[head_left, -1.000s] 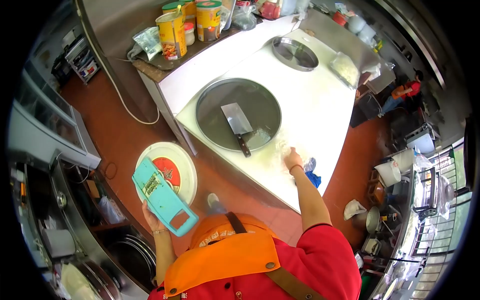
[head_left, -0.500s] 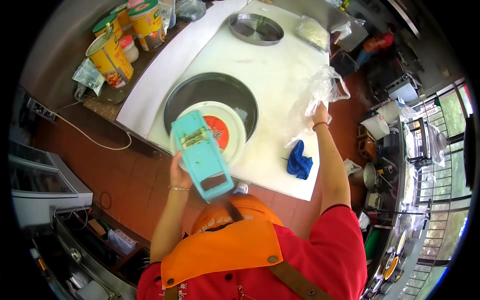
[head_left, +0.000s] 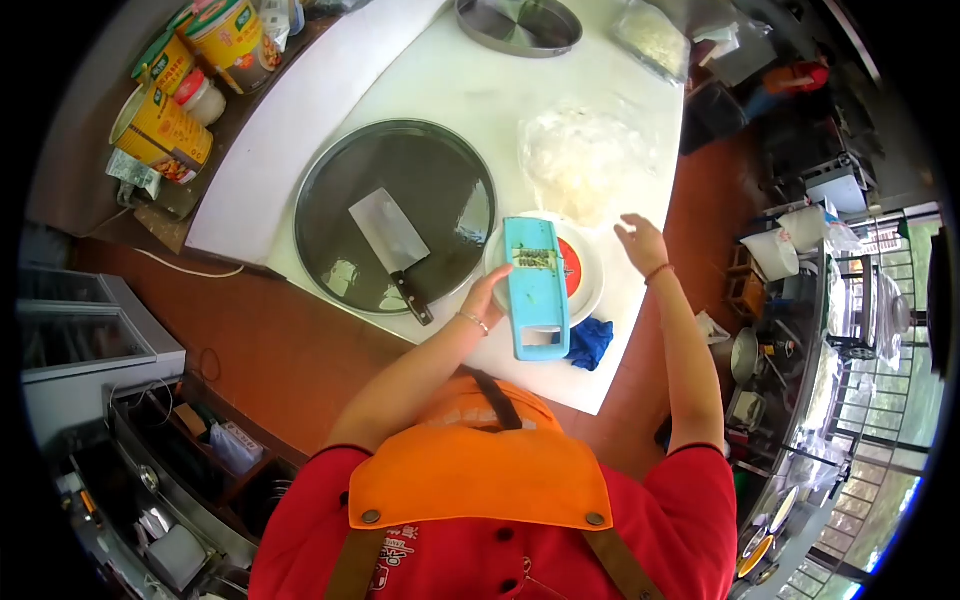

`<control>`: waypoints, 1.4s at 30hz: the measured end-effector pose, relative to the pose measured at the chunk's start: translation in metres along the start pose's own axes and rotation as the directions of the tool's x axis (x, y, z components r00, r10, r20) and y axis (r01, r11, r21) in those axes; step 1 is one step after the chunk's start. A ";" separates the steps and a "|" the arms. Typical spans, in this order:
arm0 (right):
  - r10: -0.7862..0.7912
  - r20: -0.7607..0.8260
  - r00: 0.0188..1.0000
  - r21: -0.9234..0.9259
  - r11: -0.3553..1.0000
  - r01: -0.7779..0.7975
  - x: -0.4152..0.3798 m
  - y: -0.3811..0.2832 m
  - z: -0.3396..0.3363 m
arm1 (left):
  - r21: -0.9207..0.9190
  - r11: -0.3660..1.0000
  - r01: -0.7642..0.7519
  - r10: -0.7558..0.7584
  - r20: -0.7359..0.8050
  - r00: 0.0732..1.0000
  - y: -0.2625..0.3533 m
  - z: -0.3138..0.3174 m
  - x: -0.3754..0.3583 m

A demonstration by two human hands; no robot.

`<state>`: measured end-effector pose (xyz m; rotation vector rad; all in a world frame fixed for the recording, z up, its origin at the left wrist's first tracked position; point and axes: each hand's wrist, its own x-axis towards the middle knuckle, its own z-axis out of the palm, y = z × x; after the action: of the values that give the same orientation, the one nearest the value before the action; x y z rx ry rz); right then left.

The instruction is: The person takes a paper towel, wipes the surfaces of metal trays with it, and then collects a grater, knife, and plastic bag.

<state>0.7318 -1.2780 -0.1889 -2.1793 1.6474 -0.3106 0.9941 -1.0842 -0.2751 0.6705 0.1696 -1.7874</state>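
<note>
My left hand point(head_left: 488, 302) grips a light-blue slicer-grater point(head_left: 540, 285) together with the rim of a white plate point(head_left: 592, 262) with a red centre. The grater lies across the plate, with green bits around its blade. Fingers apart and holding nothing, my right hand point(head_left: 643, 246) is just right of the plate. Beyond the plate, a clear plastic bag point(head_left: 582, 160) with pale contents rests on the white table. A cleaver point(head_left: 390, 228) lies in a large round metal tray point(head_left: 330, 185) left of the plate. Beside the grater's lower end is a blue cloth point(head_left: 592, 345).
Another round pan point(head_left: 520, 45) and a bag of pale food point(head_left: 652, 42) stand on the table's far part. Yellow cans point(head_left: 160, 135) crowd a shelf at left. A person point(head_left: 795, 78) is in the background at right.
My left hand has carried the grater and plate right, off the tray, uncovering the cleaver. My right hand has let go of the plastic bag, which now lies spread on the table.
</note>
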 end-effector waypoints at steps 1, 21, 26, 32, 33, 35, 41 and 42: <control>-0.016 0.038 0.999 0.020 1.000 0.015 -0.011 0.006 0.005 | -0.018 1.000 0.026 -0.026 0.000 1.000 -0.007 0.001 0.016; -0.738 -0.034 0.674 -0.067 0.675 0.735 0.227 -0.164 0.066 | 0.941 -0.313 0.131 0.755 0.163 0.635 0.104 -0.035 -0.094; 0.014 0.245 0.969 0.473 0.871 -0.132 0.452 -0.142 0.168 | 0.866 -0.003 0.500 0.663 -0.372 0.649 0.120 -0.072 -0.094; 0.499 0.278 0.821 0.880 0.210 -0.426 0.563 -0.147 0.199 | 0.843 0.017 0.538 0.616 -0.433 0.658 0.109 -0.088 -0.072; 0.523 0.253 0.814 0.900 0.181 -0.397 0.573 -0.142 0.207 | 0.833 0.039 0.552 0.598 -0.462 0.655 0.108 -0.086 -0.069; 0.624 0.203 0.755 0.914 0.155 -0.374 0.583 -0.140 0.208 | 0.814 0.074 0.575 0.558 -0.512 0.653 0.107 -0.080 -0.065; 0.816 -0.093 0.571 0.868 0.347 -0.354 0.612 -0.115 0.187 | 0.889 0.115 0.443 0.703 -0.388 0.597 0.095 -0.103 -0.063; 0.796 -0.162 0.584 0.841 0.420 -0.340 0.601 -0.118 0.177 | 0.876 0.350 0.332 0.660 -0.482 0.577 0.093 -0.106 -0.066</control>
<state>1.0764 -1.7952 -0.3308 -0.7727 1.9649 -1.2357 1.1286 -1.0129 -0.3081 2.3038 -0.4098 -0.9901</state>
